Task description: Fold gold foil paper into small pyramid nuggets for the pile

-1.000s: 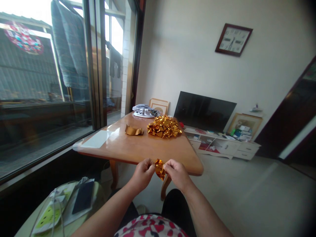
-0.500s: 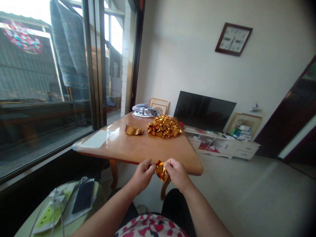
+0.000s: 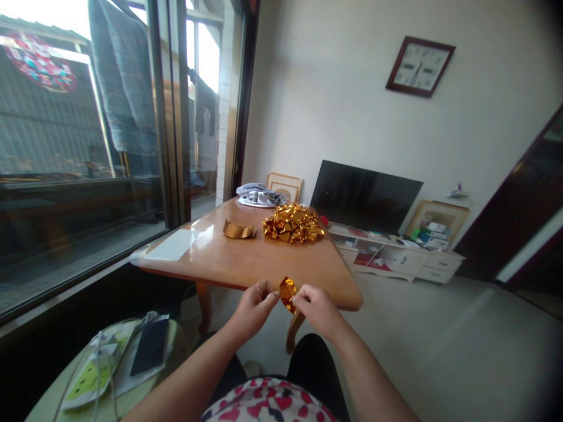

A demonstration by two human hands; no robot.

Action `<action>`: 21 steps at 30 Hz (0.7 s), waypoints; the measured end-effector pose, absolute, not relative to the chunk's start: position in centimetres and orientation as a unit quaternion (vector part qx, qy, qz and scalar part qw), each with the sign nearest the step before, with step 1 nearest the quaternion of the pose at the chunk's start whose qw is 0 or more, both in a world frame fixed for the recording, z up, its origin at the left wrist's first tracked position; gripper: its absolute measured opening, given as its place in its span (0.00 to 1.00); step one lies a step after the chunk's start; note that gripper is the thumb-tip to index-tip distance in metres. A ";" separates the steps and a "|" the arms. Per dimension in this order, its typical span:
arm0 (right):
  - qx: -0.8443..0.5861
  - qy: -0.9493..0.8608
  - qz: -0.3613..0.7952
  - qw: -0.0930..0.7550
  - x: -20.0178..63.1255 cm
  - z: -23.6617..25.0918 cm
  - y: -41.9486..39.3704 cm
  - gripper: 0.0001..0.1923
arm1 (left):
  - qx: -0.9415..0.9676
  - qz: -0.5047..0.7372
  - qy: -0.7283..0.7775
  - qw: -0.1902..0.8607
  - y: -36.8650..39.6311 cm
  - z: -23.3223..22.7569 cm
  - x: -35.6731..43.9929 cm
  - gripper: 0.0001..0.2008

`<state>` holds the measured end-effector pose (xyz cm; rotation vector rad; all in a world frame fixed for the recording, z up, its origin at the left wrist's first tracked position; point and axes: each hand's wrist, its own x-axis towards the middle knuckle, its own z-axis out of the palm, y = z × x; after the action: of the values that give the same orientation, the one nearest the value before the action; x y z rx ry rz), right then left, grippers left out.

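My left hand (image 3: 254,305) and my right hand (image 3: 317,309) pinch one small piece of gold foil (image 3: 287,291) between their fingertips, just in front of the near edge of a wooden table (image 3: 246,264). The foil stands up between the two hands. Farther back on the table lies a heap of folded gold foil pieces (image 3: 293,223), with a gold strip (image 3: 238,230) to its left.
A white sheet (image 3: 171,246) lies on the table's left side and a grey cloth bundle (image 3: 258,196) at its far end. A small round table (image 3: 109,375) with papers, a cable and a dark phone sits at lower left. Behind are a TV (image 3: 365,196), a white cabinet (image 3: 396,258) and a glass door (image 3: 88,135).
The foil piece has turned upward between my fingers and now stands above them instead of hanging below. Both hands stay in the same place.
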<state>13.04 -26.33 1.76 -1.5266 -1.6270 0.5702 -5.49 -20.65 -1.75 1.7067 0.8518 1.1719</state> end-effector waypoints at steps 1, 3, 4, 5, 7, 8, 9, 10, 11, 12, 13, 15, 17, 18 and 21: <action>-0.610 -0.642 0.219 0.410 13.1 1.8 -26.3 0.11 | 0.688 0.458 0.338 0.449 -20.8 -1.8 -5.5 0.13; -0.615 -0.640 0.206 0.412 13.1 1.9 -26.3 0.11 | 0.692 0.427 0.329 0.480 -21.0 -1.9 -5.4 0.14; -0.615 -0.641 0.201 0.412 13.1 2.0 -26.3 0.11 | 0.692 0.412 0.324 0.496 -21.1 -1.9 -5.4 0.13; -0.615 -0.643 0.198 0.411 13.0 2.1 -26.3 0.11 | 0.690 0.402 0.320 0.510 -21.1 -1.9 -5.3 0.13; -0.611 -0.646 0.201 0.412 13.0 2.1 -26.5 0.12 | 0.681 0.395 0.316 0.531 -21.2 -1.8 -5.1 0.11; -0.608 -0.646 0.209 0.411 13.0 2.1 -26.5 0.12 | 0.676 0.394 0.314 0.537 -21.2 -1.8 -5.0 0.10; -0.605 -0.646 0.218 0.410 13.0 2.0 -26.5 0.13 | 0.673 0.393 0.312 0.543 -21.2 -1.8 -4.9 0.10; -0.602 -0.647 0.230 0.408 13.1 1.9 -26.5 0.13 | 0.671 0.392 0.310 0.547 -21.2 -1.7 -4.8 0.10; -0.598 -0.647 0.242 0.406 13.1 1.9 -26.5 0.13 | 0.670 0.392 0.310 0.549 -21.1 -1.7 -4.7 0.10; -0.596 -0.647 0.251 0.404 13.2 1.8 -26.5 0.14 | 0.669 0.393 0.310 0.550 -21.1 -1.7 -4.7 0.10; -0.594 -0.648 0.255 0.403 13.2 1.8 -26.5 0.14 | 0.667 0.393 0.313 0.550 -21.1 -1.7 -4.6 0.09; -0.593 -0.649 0.256 0.402 13.3 1.8 -26.4 0.14 | 0.664 0.395 0.319 0.549 -21.2 -1.5 -4.6 0.09; -0.593 -0.647 0.260 0.403 13.4 1.9 -26.4 0.14 | 0.660 0.393 0.319 0.555 -21.4 -1.3 -4.6 0.09; -0.593 -0.645 0.265 0.403 13.4 1.9 -26.4 0.14 | 0.658 0.390 0.318 0.560 -21.5 -1.1 -4.6 0.10; -0.594 -0.639 0.277 0.403 13.5 2.0 -26.5 0.14 | 0.652 0.385 0.316 0.572 -21.9 -0.6 -4.8 0.14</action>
<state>13.47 -26.49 1.97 -1.4999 -1.6131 0.7002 -4.83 -21.90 -0.57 1.5294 0.7408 0.9028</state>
